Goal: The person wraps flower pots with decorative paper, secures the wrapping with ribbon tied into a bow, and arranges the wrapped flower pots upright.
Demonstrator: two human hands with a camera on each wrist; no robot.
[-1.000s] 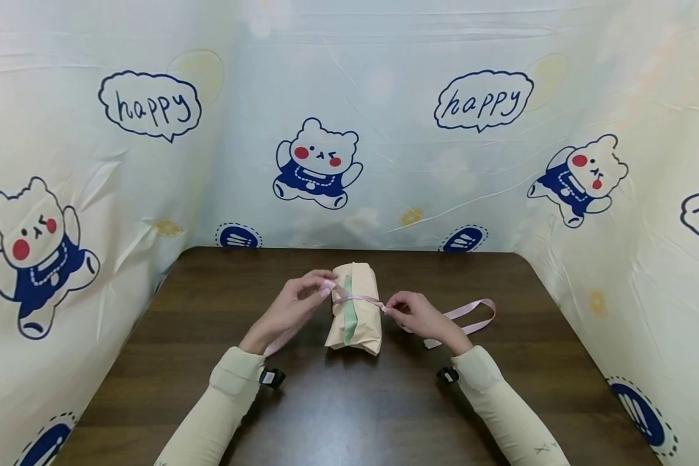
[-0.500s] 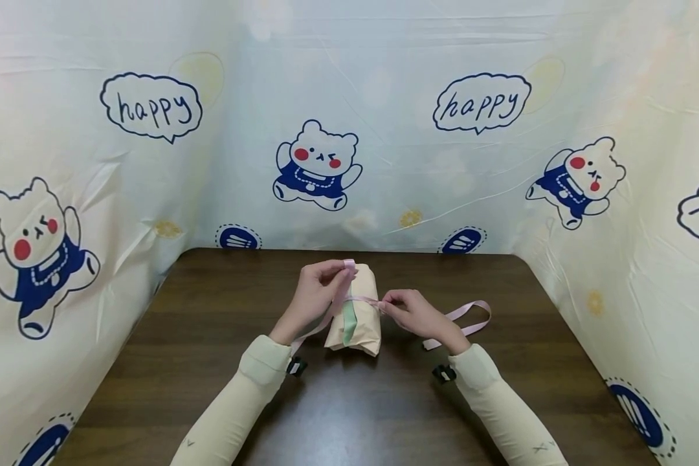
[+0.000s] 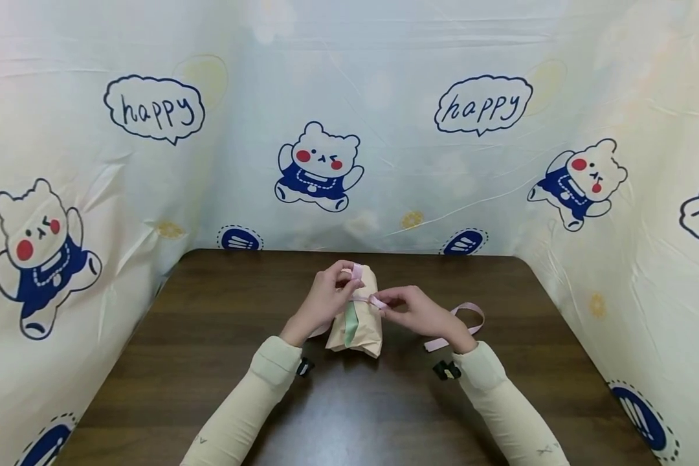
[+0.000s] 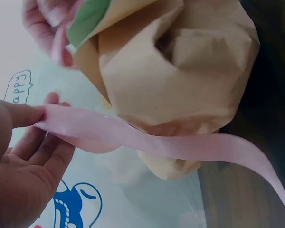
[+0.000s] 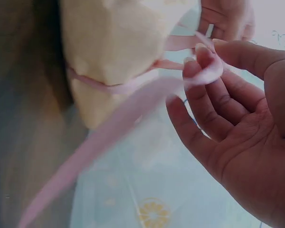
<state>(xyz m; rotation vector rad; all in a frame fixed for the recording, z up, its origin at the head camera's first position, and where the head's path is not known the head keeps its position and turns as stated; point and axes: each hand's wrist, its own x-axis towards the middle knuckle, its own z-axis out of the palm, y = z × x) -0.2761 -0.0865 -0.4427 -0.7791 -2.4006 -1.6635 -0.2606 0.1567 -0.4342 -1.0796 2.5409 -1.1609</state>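
A package wrapped in tan paper (image 3: pixel 369 333), with a green strip (image 3: pixel 351 325) down its front, lies on the table. A pink ribbon (image 4: pixel 194 146) runs round its middle. Over the package's left side, my left hand (image 3: pixel 320 301) pinches one length of ribbon between thumb and fingers. My right hand (image 3: pixel 417 310), at the right side, holds a small bend of the other length by the fingertips, as the right wrist view shows. That length's tail (image 5: pixel 118 111) hangs down past the hand. The ribbon's crossing on top is partly hidden by fingers.
The dark wooden table (image 3: pixel 221 291) ends at a printed cloth backdrop (image 3: pixel 396 162) behind and at both sides. On the table right of the package, the ribbon's loose end (image 3: pixel 439 344) lies near the right wrist.
My left hand has moved right and over the package, bringing its ribbon length along. My right hand has shifted slightly left, and a bend of ribbon now shows at its fingertips.
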